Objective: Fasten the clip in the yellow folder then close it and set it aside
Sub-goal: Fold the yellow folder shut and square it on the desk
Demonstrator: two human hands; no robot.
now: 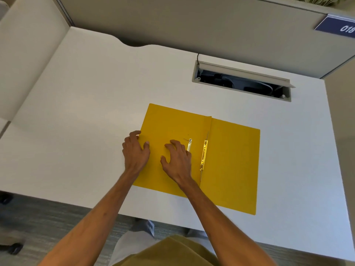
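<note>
A yellow folder [232,160] lies open and flat on the white desk [96,104]. Along its spine fold sits a gold metal fastener strip [203,154], and a loose gold clip bar [189,144] lies just left of it on the left flap. My left hand [135,152] rests at the left flap's outer edge, thumb on top of the flap and fingers curled around the edge. My right hand [177,160] rests palm down on the left flap with fingers spread, its fingertips beside the loose clip bar.
An open cable hatch [242,81] with dark cables inside is cut into the desk behind the folder. Partition walls close off the back and left. A blue number sign [338,27] hangs at the top right. The desk's front edge runs just below the folder.
</note>
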